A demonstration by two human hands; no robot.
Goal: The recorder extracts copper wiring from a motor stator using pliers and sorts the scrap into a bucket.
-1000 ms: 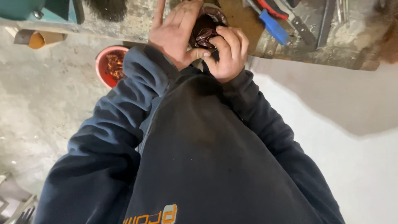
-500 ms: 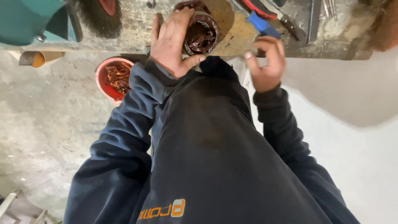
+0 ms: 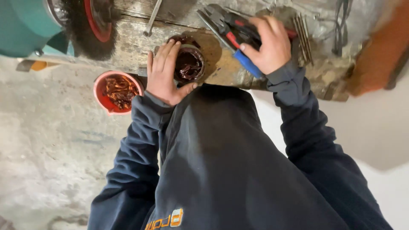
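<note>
My left hand (image 3: 164, 74) is wrapped around a round dark part with copper wire windings inside (image 3: 188, 64), which rests on the worn wooden bench (image 3: 132, 36). My right hand (image 3: 267, 44) is closed over pliers with red and blue handles (image 3: 238, 40) lying on the bench to the right of the part. The blue handle end sticks out below my fingers. My dark blue sleeves and jacket fill the lower half of the view.
A red bucket (image 3: 102, 96) holding copper wire scraps stands on the floor below the bench, left of my left hand. A teal bench grinder (image 3: 25, 25) with a wire brush wheel (image 3: 85, 30) sits at upper left. Metal rods (image 3: 301, 32) lie at the right.
My right hand left the wound part and moved right and up onto the pliers. My left hand stays on the part. The view has shifted down the bench.
</note>
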